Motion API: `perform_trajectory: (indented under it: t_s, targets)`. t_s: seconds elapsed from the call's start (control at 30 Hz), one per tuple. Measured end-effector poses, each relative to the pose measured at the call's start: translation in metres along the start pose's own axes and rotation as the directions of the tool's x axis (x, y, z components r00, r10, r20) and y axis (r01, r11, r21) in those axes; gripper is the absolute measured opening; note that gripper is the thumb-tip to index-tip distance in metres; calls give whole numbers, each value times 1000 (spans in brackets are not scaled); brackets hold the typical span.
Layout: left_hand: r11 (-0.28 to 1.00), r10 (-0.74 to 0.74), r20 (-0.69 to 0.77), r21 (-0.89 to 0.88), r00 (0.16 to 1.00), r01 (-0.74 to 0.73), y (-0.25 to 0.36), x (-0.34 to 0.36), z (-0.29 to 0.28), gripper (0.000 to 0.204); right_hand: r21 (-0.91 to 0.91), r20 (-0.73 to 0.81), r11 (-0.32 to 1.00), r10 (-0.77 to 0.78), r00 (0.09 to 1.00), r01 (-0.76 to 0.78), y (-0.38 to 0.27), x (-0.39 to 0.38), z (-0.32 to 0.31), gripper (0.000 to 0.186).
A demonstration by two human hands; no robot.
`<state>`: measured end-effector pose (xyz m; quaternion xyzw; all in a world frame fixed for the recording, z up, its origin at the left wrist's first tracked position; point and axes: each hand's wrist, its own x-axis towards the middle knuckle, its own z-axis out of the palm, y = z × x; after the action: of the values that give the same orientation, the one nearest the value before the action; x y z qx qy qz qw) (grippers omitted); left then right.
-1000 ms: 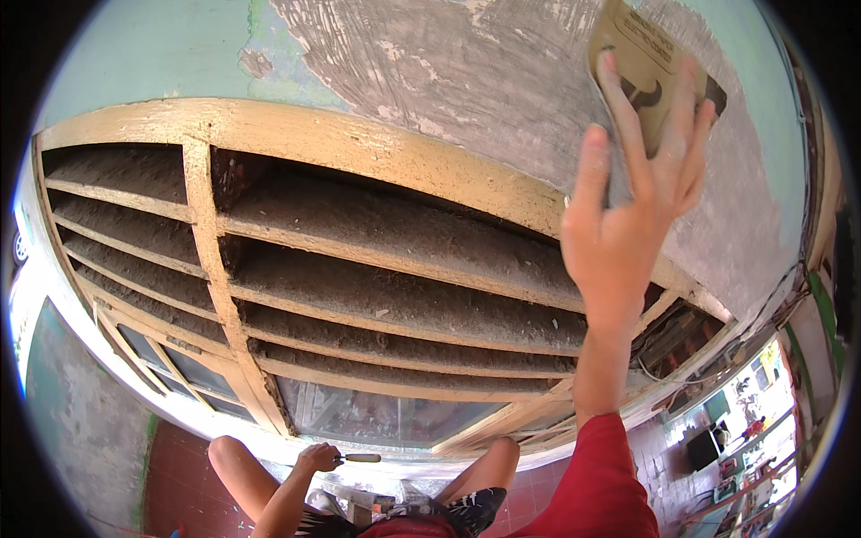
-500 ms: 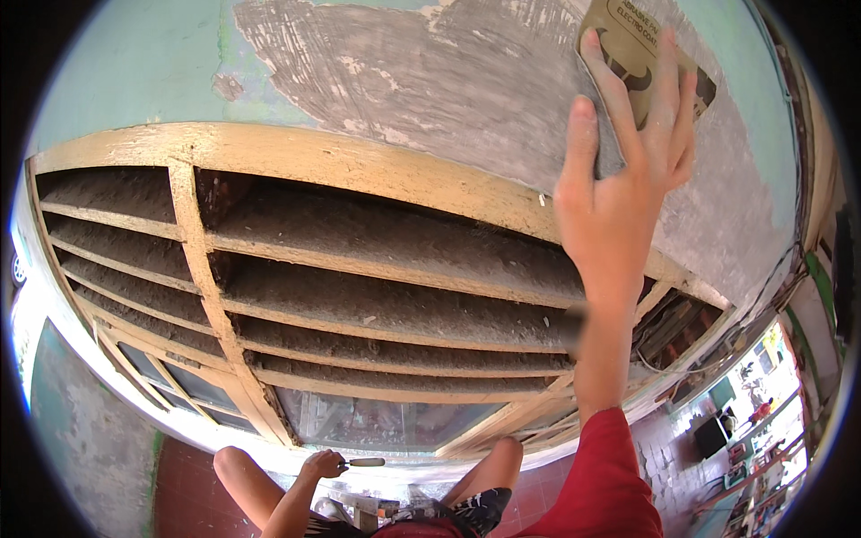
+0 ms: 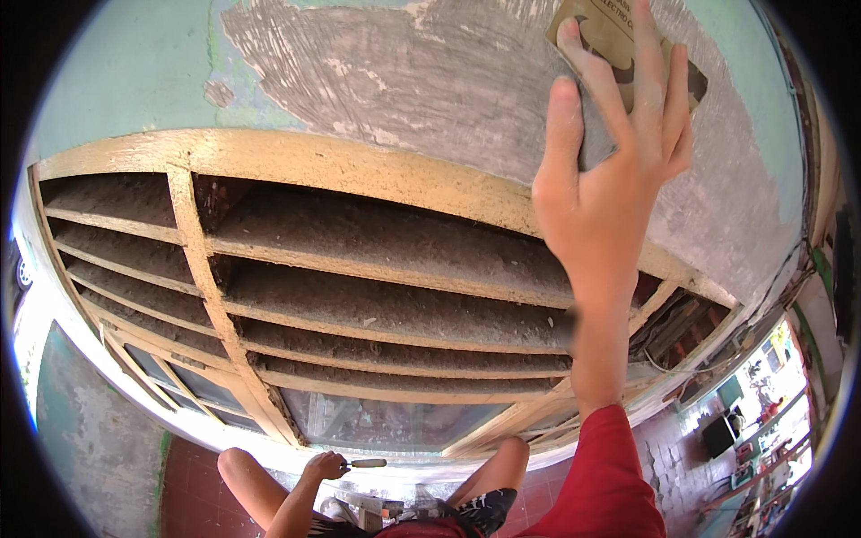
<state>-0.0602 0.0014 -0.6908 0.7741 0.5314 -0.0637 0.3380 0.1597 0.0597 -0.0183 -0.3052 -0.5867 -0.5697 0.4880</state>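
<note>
With its fingers spread, my right hand point(image 3: 619, 152) presses a folded sheet of sandpaper point(image 3: 610, 36) against the wall above the wooden frame. The sheet's brown printed backing faces out, and a grey part shows between thumb and forefinger. Around it the wall has a large bare grey patch point(image 3: 386, 72) where the green paint point(image 3: 134, 81) is gone. Low down, near my left knee, my left hand point(image 3: 326, 465) is closed round a small hand tool point(image 3: 366, 464); a pale end sticks out to the right, and its kind cannot be made out.
Below the patch runs a yellowish wooden frame point(image 3: 296, 161) with several dusty slats point(image 3: 377, 242). Glass panes point(image 3: 386, 421) sit under them. Red floor tiles point(image 3: 202, 489) lie by my legs. At far right are loose cables point(image 3: 717, 363) and a cluttered area with a black box point(image 3: 717, 437).
My right hand has slid a little to the left across the wall with the sandpaper. The left hand stays in nearly the same place, still round the tool.
</note>
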Motion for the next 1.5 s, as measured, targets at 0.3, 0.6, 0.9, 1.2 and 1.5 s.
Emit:
perform_trajectory:
  t_s: [0.3,0.6,0.9,1.2,1.5]
  targets:
    - [999,36,-94,-28,995,-38,-7,4,7,33,31,-42,999,-25,999,26,-4,11,2,35]
    - [999,42,-70,-29,997,-44,-8,6,8,33,51,-21,998,29,999,-28,-16,16,-6,35]
    - [999,6,-103,-41,995,-10,-7,-2,4,32,178,3,979,-106,994,104,18,8,-5,34]
    - [998,-10,-146,-63,989,0,-4,-8,0,31,174,0,984,-47,999,46,19,5,-9,36]
    - [999,9,-116,-36,993,-13,-3,-7,-1,31,184,-12,980,-74,997,75,16,8,0,36]
